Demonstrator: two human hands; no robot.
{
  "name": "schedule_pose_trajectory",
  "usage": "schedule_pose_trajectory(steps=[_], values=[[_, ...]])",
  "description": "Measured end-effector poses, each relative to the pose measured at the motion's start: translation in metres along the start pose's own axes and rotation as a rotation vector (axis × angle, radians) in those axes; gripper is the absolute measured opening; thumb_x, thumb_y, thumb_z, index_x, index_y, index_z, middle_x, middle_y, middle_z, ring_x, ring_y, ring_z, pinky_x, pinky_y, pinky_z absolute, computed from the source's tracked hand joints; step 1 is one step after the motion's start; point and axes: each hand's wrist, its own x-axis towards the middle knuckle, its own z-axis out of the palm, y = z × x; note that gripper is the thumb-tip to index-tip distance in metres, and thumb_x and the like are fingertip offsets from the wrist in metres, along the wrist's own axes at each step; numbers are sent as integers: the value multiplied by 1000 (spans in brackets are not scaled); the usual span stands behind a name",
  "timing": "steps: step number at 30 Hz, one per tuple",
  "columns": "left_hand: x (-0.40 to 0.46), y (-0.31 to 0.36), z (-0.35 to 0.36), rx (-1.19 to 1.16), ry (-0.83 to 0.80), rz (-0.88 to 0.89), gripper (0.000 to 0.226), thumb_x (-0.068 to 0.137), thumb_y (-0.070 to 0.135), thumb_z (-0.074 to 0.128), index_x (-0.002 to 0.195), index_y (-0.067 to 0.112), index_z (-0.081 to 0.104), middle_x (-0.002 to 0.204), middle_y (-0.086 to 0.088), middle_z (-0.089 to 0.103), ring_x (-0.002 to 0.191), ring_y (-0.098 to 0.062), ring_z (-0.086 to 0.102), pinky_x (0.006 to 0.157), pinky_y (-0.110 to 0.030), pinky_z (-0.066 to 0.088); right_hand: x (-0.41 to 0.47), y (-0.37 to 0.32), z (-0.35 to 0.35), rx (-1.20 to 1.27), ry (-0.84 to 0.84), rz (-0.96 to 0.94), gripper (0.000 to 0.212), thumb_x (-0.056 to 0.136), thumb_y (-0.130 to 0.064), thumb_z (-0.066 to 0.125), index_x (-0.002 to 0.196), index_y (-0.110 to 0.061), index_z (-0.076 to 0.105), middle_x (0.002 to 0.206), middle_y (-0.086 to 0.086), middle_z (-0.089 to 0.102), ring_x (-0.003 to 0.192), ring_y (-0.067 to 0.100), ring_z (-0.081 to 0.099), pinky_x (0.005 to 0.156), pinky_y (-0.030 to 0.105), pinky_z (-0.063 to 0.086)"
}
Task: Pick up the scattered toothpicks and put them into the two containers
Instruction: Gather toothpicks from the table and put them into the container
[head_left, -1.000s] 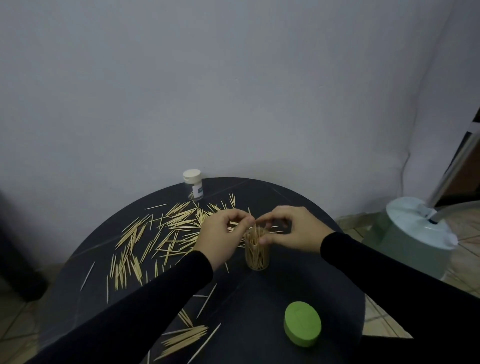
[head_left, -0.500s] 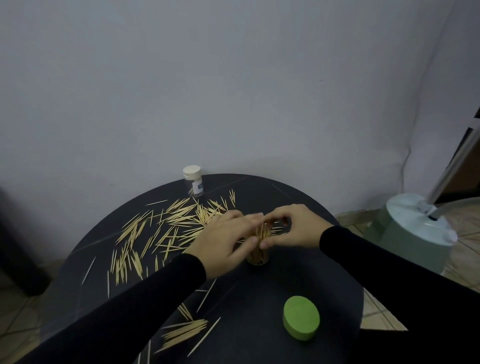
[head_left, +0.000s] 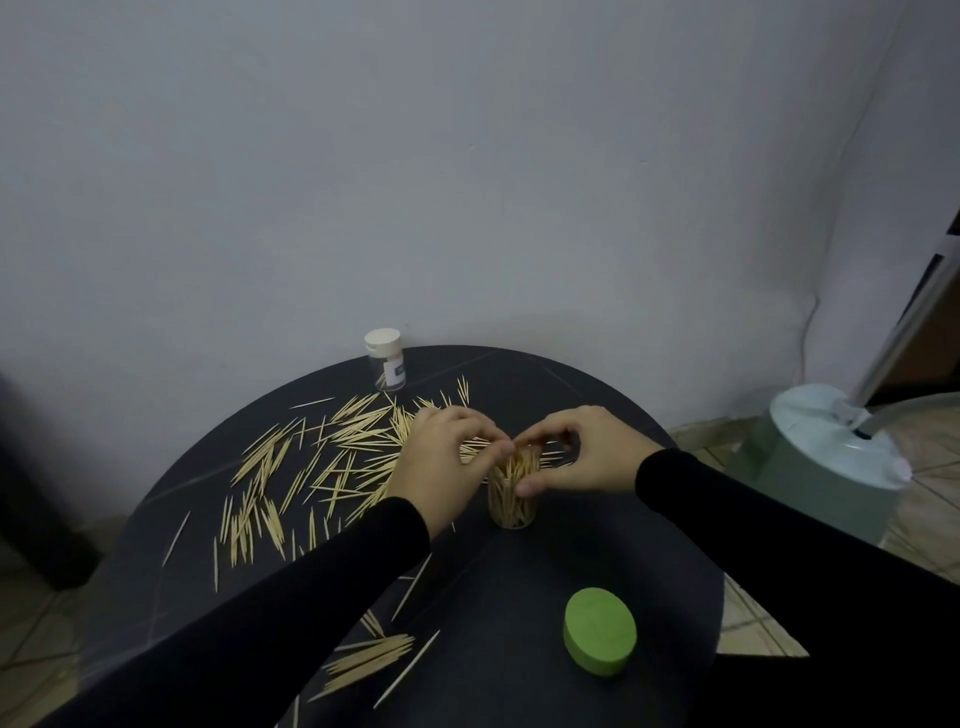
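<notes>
Here, toothpicks: pale wooden toothpicks (head_left: 511, 480) stand upright, tips up, in a clear cylindrical container (head_left: 511, 506); others (head_left: 322, 457) lie scattered (pointing many ways)
Hands: left hand (head_left: 441, 467) and right hand (head_left: 582, 452) pinch the upright tips
Surface: round black table (head_left: 519, 597); grey wall (head_left: 467, 182) behind

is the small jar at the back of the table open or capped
Capped. The small clear jar stands upright at the far edge of the black table with its white lid on top; no toothpicks visible inside.

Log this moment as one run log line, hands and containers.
left hand and right hand: fingertips at open container mouth | capped container: far edge, untouched | toothpicks: many scattered | green lid: near
</notes>
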Motion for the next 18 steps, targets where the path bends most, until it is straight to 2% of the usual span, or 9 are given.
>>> schedule_pose_trajectory(steps=[2, 4, 7, 10, 12, 14, 16, 18], values=[[-1, -1, 0, -27, 17, -2, 22, 91, 46, 52, 98, 33, 69, 104, 18, 59, 105, -3, 42, 92, -28, 35, 0, 0, 0, 8, 5, -1, 58, 59, -63, 76, 112, -39, 66, 101, -18, 67, 100, -1, 58, 87, 24, 49], [-3, -2, -4, 15, -8, 53, 41, 95, 52, 36, 106, 30, 69, 111, 15, 60, 106, -2, 41, 92, -29, 37, 0, 1, 0, 9, 8, 2, 64, 54, -68, 74, 111, -40, 66, 102, -18, 67, 102, -1, 58, 91, 28, 50], [-7, -14, -11, 310, -147, 349, 58, 95, 59, 18, 125, 33, 61, 132, 13, 56, 117, -13, 45, 92, -38, 37, 1, 1, 0, 8, 22, -5, 66, 50, -74, 72, 107, -42, 66, 100, -20, 67, 102, 0, 58, 94, 34, 50], [-9, -21, -14, 312, -222, 327, 70, 92, 65, 2, 139, 35, 44, 146, 11, 43, 129, -18, 36, 102, -40, 31, 2, 1, 1, -7, 28, -13, 63, 52, -71, 74, 107, -41, 66, 99, -19, 67, 102, 1, 57, 94, 36, 49], [-9, -16, -15, 243, -188, 322, 67, 94, 64, 6, 141, 33, 41, 146, 8, 42, 130, -18, 33, 105, -39, 29, 3, 2, 2, -2, 26, -15, 58, 55, -67, 76, 106, -40, 67, 99, -18, 67, 100, 2, 57, 92, 36, 50], [-10, -11, -15, 280, -182, 430, 56, 97, 57, 17, 140, 32, 44, 144, 4, 44, 127, -19, 35, 103, -36, 29, 4, 2, 2, 5, 36, -31, 55, 52, -72, 73, 98, -43, 67, 96, -19, 67, 98, 3, 58, 90, 36, 50], [-10, -14, -14, 340, -222, 517, 51, 98, 53, 22, 137, 33, 49, 142, 4, 45, 124, -22, 39, 99, -37, 33, 6, 4, 2, -17, 52, -43, 51, 51, -74, 72, 93, -46, 66, 92, -21, 67, 94, 0, 57, 84, 30, 46], [-10, -18, -13, 325, -222, 519, 51, 99, 53, 21, 134, 34, 52, 141, 5, 46, 122, -22, 39, 97, -38, 35, 8, 6, 3, -24, 57, -46, 44, 55, -68, 76, 91, -45, 65, 90, -22, 65, 91, -1, 55, 79, 25, 41]])
